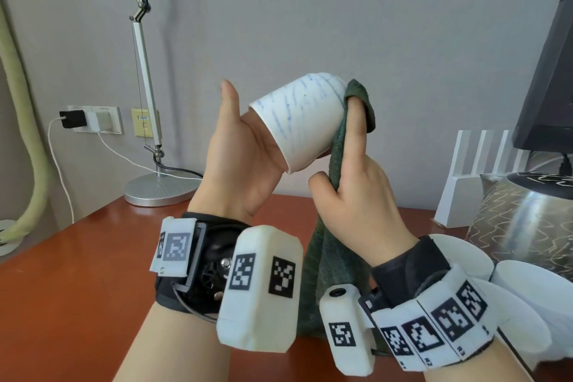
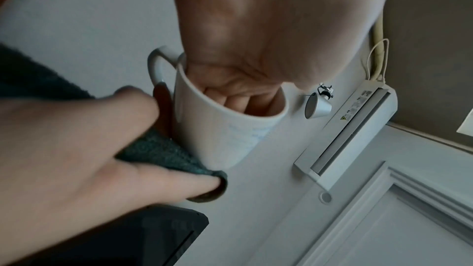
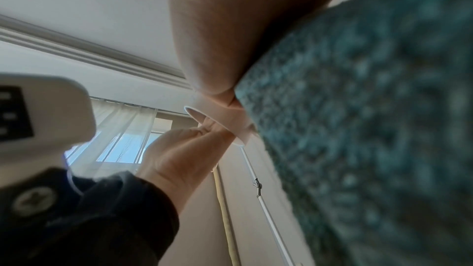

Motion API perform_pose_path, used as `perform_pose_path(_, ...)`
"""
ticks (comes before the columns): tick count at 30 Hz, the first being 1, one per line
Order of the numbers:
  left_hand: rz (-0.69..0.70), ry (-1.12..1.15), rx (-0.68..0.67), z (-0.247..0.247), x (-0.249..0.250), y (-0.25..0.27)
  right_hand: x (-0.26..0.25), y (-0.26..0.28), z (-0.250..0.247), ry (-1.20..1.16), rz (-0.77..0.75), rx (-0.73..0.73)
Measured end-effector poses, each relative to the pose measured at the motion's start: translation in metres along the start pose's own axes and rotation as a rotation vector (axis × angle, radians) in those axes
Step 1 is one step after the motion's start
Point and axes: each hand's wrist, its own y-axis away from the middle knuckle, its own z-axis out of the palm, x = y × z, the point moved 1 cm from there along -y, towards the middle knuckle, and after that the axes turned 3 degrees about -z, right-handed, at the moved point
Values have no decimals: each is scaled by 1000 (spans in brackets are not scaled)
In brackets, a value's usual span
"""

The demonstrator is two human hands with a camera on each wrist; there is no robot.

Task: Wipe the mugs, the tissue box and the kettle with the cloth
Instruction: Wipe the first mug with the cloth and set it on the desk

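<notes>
My left hand [image 1: 245,158] holds a white mug with blue streaks [image 1: 300,121] tilted in the air above the table, fingers inside its mouth and thumb outside. In the left wrist view those fingers [image 2: 245,98] curl inside the mug [image 2: 220,128]. My right hand [image 1: 356,170] grips a dark green cloth [image 1: 328,257], its cloth-covered index finger pressing against the mug's base and side. The cloth [image 3: 371,128] hangs down to the table. A patterned metal kettle [image 1: 521,220] stands at the right. No tissue box shows.
Red-brown wooden table [image 1: 77,288]. A desk lamp base [image 1: 161,189] stands at the back left, with wall sockets and a cable behind it. White rounded objects [image 1: 459,254] lie near the kettle, a white slatted stand [image 1: 477,177] and dark monitor [image 1: 548,71] behind.
</notes>
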Motion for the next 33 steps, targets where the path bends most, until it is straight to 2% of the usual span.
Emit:
perform_pose_path(3, -19, 33, 65, 0, -2, -2, 0, 0, 2, 13, 13, -30)
perform_pose_path(9, -57, 103, 47, 5, -6, -4, 1, 1, 5, 10, 36, -97)
perform_pose_path(13, -71, 138, 80, -2, -3, -7, 1, -1, 2, 27, 28, -128)
perform_pose_path(20, -13, 203, 86, -16, 1, -10, 3, 0, 4, 120, -154, -107)
perform_pose_path(24, 0, 231, 86, -13, 3, -6, -1, 1, 6, 170, -200, -154)
perform_pose_path(27, -23, 167, 94, -9, 2, -5, -5, 2, 7, 196, -225, -167)
perform_pose_path(30, -89, 96, 70, -5, -3, -7, -9, 0, 8, 242, -243, -143)
perform_pose_path(33, -110, 114, 2, 2, -8, -5, -6, -3, 3, 218, -165, -77)
